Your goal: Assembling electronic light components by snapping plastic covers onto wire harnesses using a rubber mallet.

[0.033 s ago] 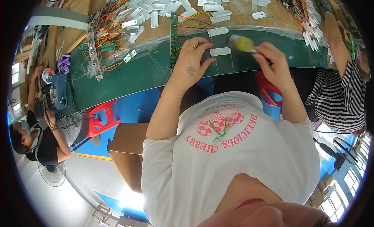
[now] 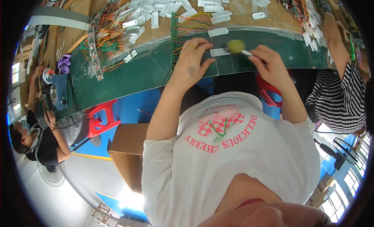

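Observation:
My right hand is closed round the thin white handle of a small mallet. Its yellow-green head is smeared by motion and hangs over the right end of a white plastic casing. My left hand lies at that casing's left end, fingers bent, index and thumb tips on either side of it; what is under the palm is hidden. Beyond it is a second white casing. Left of the casings stands a long green circuit board strip with red, yellow and black wires running to the right.
A heap of white casings covers the table's far side. Wired boards lie to the left, and more wired pieces at far right. Two people sit at the sides. A red stool and cardboard box stand below the table.
The mallet's head has moved left and slightly down, over the nearer casing's right end. My right hand shifted a little left with it. My left hand has stayed put.

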Demonstrator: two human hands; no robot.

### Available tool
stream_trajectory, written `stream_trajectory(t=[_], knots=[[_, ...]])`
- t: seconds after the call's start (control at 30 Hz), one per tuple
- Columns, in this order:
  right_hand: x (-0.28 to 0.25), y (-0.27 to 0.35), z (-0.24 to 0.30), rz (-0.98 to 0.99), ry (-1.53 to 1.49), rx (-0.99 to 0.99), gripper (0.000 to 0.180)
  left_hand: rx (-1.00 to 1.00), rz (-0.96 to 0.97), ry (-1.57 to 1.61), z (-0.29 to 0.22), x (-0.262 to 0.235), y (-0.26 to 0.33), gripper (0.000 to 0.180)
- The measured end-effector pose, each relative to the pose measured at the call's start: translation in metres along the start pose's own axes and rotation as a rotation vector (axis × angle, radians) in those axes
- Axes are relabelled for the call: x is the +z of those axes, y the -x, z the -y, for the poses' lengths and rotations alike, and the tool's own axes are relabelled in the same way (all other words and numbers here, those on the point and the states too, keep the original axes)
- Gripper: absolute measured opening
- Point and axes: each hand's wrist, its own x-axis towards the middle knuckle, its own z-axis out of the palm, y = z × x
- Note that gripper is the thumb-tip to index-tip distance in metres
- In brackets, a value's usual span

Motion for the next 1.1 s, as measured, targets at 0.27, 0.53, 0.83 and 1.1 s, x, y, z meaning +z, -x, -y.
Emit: stream_trajectory(t=[0.27, 0.53, 0.83, 1.1], knots=[[0.018, -0.016, 0.029, -0.103, -0.056, -0.042, 0.015, 0.022, -0.011, -0.029, 0.001, 0.0, 0.0, 0.041], [0.019, -0.002, -0.004, -0.156, 0.111, 0.024, 0.019, -0.007, -0.014, -0.002, 0.002, 0.001, -0.003, 0.046], [0.004, -0.041, -0.059, -0.399, 0.269, -0.038, 0.017, 0.136, -0.093, -0.11, 0.012, -0.013, -0.022, 0.035], [0.013, -0.173, -0.093, -0.318, 0.538, -0.365, 0.02, 0.553, 0.314, -0.386, 0.003, -0.062, 0.031, 0.028]])
